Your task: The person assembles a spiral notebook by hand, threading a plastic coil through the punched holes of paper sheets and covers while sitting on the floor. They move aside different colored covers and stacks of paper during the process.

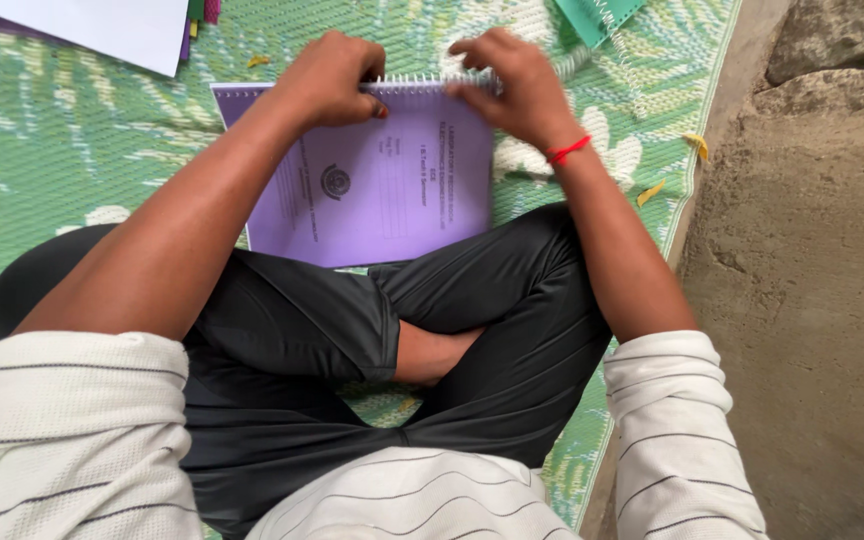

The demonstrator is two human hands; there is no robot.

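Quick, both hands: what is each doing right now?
Left hand: closed on the purple booklet at its spiral binding.
Right hand: fingers pinching the same binding.

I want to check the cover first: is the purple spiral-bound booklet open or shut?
Shut. The purple spiral-bound booklet lies flat on the green woven mat, front cover up, both hands at its white spiral edge.

So the base here is a green woven mat (52, 140) with a pale leaf pattern, laid over bare dirt ground (812, 300) that shows at 3 o'clock. On the mat: a purple booklet (392, 190) around 12, a white sheet (102, 28) at 11, a green booklet (597, 15) at 1, and yellow scraps (697, 143) toward 2.
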